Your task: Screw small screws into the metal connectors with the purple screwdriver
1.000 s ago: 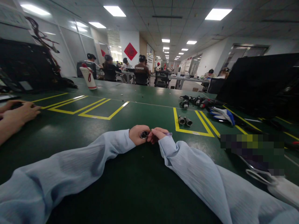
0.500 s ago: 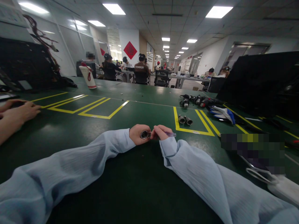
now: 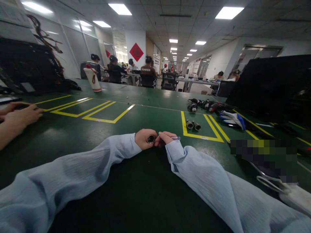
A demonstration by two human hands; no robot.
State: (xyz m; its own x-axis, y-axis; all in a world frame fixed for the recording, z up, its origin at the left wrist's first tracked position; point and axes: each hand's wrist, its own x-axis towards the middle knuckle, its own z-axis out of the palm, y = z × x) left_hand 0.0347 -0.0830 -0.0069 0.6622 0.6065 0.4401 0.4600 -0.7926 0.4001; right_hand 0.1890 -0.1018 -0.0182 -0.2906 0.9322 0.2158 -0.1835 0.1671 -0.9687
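My left hand [image 3: 143, 139] is closed around a metal circular connector [image 3: 150, 139], its round open end turned toward me. Close beside it, my right hand [image 3: 166, 138] pinches a slim tool with a clear purplish handle [image 3: 176, 138], seemingly a small screwdriver. The tool's front end is hidden by my fingers, and I cannot tell whether it touches the connector. On the green table [image 3: 136, 200] below my hands lies a tiny ring [image 3: 149, 162]. Two more metal connectors [image 3: 193, 125] lie inside a yellow taped box to the right.
Cabled connectors [image 3: 199, 105] and a blue-white glove [image 3: 232, 119] lie at the back right. A white cup [image 3: 92, 79] stands at the back left. Another person's hands [image 3: 21, 115] are at the left edge. A dark monitor [image 3: 272, 84] rises on the right.
The tool's shaft showed between my hands before and is now hidden. Its handle has shifted slightly left, and my right fingers sit a little nearer the connector. The view has shifted slightly.
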